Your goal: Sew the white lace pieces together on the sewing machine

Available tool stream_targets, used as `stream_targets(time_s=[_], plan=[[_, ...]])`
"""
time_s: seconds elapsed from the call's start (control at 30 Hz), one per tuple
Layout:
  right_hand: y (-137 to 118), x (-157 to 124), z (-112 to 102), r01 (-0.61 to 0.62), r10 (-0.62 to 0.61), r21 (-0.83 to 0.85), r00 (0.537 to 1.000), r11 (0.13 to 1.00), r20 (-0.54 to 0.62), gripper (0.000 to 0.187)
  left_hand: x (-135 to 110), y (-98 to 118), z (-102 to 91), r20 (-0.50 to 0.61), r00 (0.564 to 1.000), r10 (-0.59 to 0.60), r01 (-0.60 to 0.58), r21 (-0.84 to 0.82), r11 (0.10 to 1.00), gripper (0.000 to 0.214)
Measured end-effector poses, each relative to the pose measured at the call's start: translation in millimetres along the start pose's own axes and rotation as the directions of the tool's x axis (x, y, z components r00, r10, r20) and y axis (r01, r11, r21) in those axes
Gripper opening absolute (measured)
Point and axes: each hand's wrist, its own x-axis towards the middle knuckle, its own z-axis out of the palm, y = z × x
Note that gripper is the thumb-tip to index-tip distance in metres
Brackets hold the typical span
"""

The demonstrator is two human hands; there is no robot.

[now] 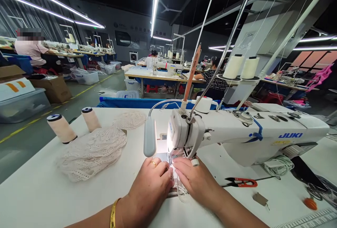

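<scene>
A strip of pale lace (181,192) lies under the needle area of a white sewing machine (216,124). My left hand (152,182), with a ring and a gold bangle, is closed at the lace's left side, thumb and fingers together. On the right side, my right hand (193,179) rests with its fingers stretched out over the lace, close to the presser foot, which is partly hidden. A lit lamp (150,136) hangs just left of the machine head. A heap of lace (92,151) sits on the table to the left.
Two thread cones (61,128) stand behind the lace heap. Orange-handled thread snips (241,182), a small tag (260,199) and a coiled white cable (278,166) lie on the right. A clear ruler (310,219) is at the front right corner. Other people work at machines beyond.
</scene>
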Motion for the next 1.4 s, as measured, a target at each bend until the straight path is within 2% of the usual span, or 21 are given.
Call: stream_targets(time_s=[0.23,0.33,0.43,0.47,0.5,0.57,0.73,0.93,1.03,1.1,1.23,1.3,1.4], plan=[[1.1,0.3,-1.9,-0.024,0.025,0.009,0.999,1.0,-0.024,0.03,2.9,-5.7,1.2,0.023,0.999,-0.03,0.032,-0.081,0.996,0.014],[-2.9,-5.0,-11.8,-0.015,0.014,0.042,0.999,0.999,0.029,0.021,3.7,-10.1,0.2,0.043,0.998,-0.048,0.056,-0.201,0.978,0.022],[-7.8,-9.6,-19.8,0.025,-0.034,0.085,0.994,0.996,0.104,0.026,4.5,-15.0,-2.2,0.046,0.997,-0.055,0.067,-0.328,0.942,0.031],[-8.8,-10.1,-20.4,0.04,-0.049,0.091,0.993,0.995,0.103,0.018,5.0,-16.4,-3.3,0.047,0.997,-0.057,0.07,-0.358,0.931,0.032],[-9.3,-10.0,-19.9,0.051,-0.06,0.096,0.994,0.994,0.087,0.012,5.7,-17.6,-4.3,0.053,0.997,-0.06,0.076,-0.381,0.922,0.03],[-8.9,-8.4,-16.7,0.051,-0.053,0.11,0.998,0.993,0.023,0.021,8.0,-19.4,-6.0,0.07,0.995,-0.078,0.1,-0.411,0.906,0.023],[-7.5,-2.4,-8.3,-0.064,0.089,0.173,0.987,0.983,-0.136,0.022,14.8,-22.7,-4.1,0.125,0.983,-0.133,0.177,-0.474,0.863,0.008],[-8.4,-0.3,-3.5,-0.064,0.097,0.193,0.982,0.979,-0.163,0.028,17.1,-27.1,7.8,0.055,0.993,-0.108,0.121,-0.488,0.865,0.013],[-7.8,-0.4,-3.8,-0.063,0.089,0.179,0.986,0.982,-0.141,0.03,17.0,-28.5,12.0,-0.024,0.999,-0.044,0.03,-0.432,0.901,0.021],[-7.4,-1.6,-6.8,-0.026,0.041,0.154,0.994,0.988,-0.098,0.033,15.3,-27.9,11.4,-0.075,0.997,0.008,-0.036,-0.372,0.928,0.027],[-8.4,-8.1,-18.4,0.126,-0.138,0.115,0.986,0.985,0.097,0.029,5.9,-21.7,0.9,-0.099,0.988,0.121,-0.146,-0.3,0.943,0.028],[-9.4,-11.6,-23.0,0.129,-0.143,0.094,0.977,0.987,0.157,0.021,0.5,-17.6,-5.9,-0.087,0.984,0.153,-0.173,-0.306,0.936,0.025],[-10.0,-14.1,-24.5,0.096,-0.107,0.07,0.978,0.993,0.181,0.013,-3.7,-13.5,-11.9,-0.068,0.984,0.166,-0.178,-0.299,0.937,0.023]])
